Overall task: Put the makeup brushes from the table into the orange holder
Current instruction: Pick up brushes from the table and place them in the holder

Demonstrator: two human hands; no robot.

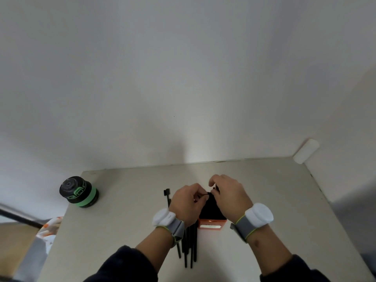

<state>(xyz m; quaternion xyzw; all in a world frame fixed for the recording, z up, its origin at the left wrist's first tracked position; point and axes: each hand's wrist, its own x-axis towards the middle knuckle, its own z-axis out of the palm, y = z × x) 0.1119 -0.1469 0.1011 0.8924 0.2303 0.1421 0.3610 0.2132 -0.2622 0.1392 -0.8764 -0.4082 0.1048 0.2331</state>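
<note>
Our left hand (pixel 189 202) pinches a thin brush (pixel 204 193) at the holder (pixel 211 223) mouth; our right hand (pixel 227 197) curls closed over its top, steadying it. We should slide the handle straight down. More brushes (pixel 190 247) lie on the bench (pixel 126 220) beside it.

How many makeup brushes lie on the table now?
About 5, uncertain. Roughly four black handles lie bunched below the left hand, beside the orange holder. One more brush shows left of that hand. The hands may hide others.
</note>
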